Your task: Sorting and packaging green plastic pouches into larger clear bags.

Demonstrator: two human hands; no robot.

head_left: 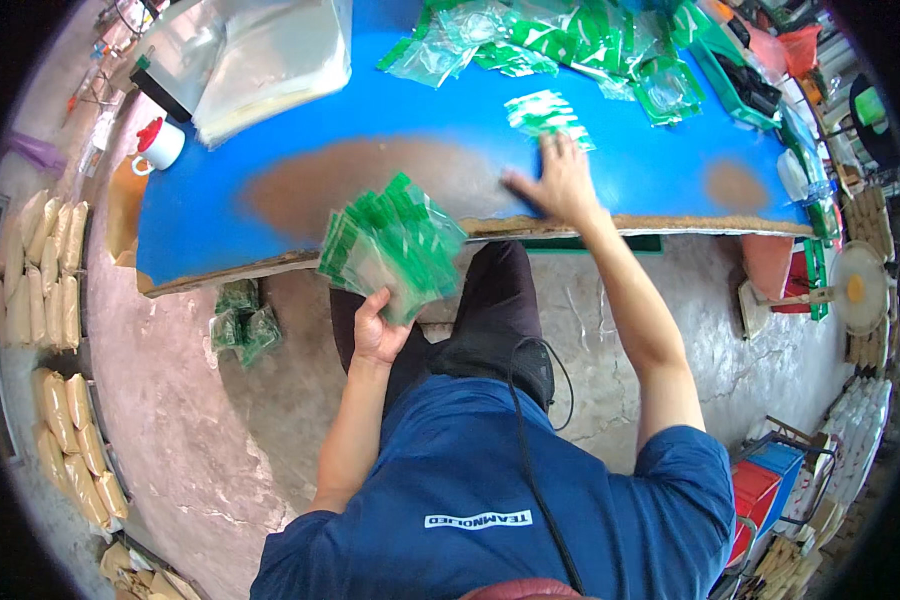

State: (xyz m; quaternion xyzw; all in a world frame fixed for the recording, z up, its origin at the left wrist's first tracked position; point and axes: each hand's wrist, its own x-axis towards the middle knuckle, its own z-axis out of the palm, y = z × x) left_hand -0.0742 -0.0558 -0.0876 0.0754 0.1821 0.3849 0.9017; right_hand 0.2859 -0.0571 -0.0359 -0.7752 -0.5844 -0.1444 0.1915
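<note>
My left hand (378, 330) grips a fanned stack of green and clear plastic bags (395, 240) by its lower end, just off the table's near edge and above my lap. My right hand (567, 185) is over the blue table (300, 130), thumb spread away from the other fingers. Its fingertips rest on the near end of a flat green and white plastic packet (547, 112). Motion blurs that packet a little. Farther back lies a loose heap of green and clear plastic bags (570, 35).
A stack of clear plastic sheets (275, 65) lies at the far left, near a white mug with a red lid (160, 145). At the back right stands a green tray (725, 75) with dark things inside. Green packets (245, 325) are on the floor to the left.
</note>
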